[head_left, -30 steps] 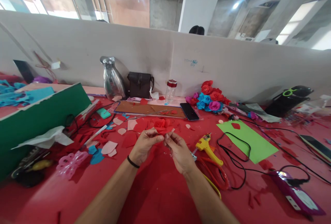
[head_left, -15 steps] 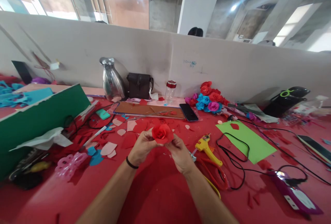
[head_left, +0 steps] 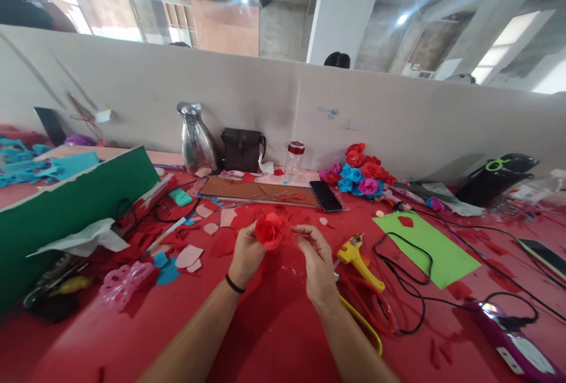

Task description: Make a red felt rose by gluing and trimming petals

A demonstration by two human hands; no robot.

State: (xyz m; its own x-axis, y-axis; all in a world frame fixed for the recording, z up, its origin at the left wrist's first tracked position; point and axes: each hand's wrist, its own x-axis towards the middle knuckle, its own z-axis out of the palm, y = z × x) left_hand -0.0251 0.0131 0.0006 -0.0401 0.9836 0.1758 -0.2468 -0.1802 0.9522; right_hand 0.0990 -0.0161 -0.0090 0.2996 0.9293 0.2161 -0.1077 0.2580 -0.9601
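Observation:
A red paper rose (head_left: 269, 231) is held in my left hand (head_left: 247, 256), its open face tilted up toward me. The fingers wrap round its underside, so the base is hidden. My right hand (head_left: 316, 259) is just right of the rose, apart from it. Its thumb and forefinger are bent close together in a pinch; whatever may be between them is too small to see. A yellow hot glue gun (head_left: 359, 259) lies to the right of that hand, beside scissors (head_left: 374, 306) with red and yellow handles.
Paper petals (head_left: 189, 256) litter the red table. Along the partition stand a steel jug (head_left: 197, 141), a black bag (head_left: 242, 150), a glass jar (head_left: 294, 162) and a bunch of paper flowers (head_left: 365, 174). Black cables cross a green sheet (head_left: 435, 253) toward a purple power strip (head_left: 515, 339).
My right hand has come off the rose and shifted right. The rose has moved slightly left and tilted in my left hand. A person has appeared beyond the partition at upper left.

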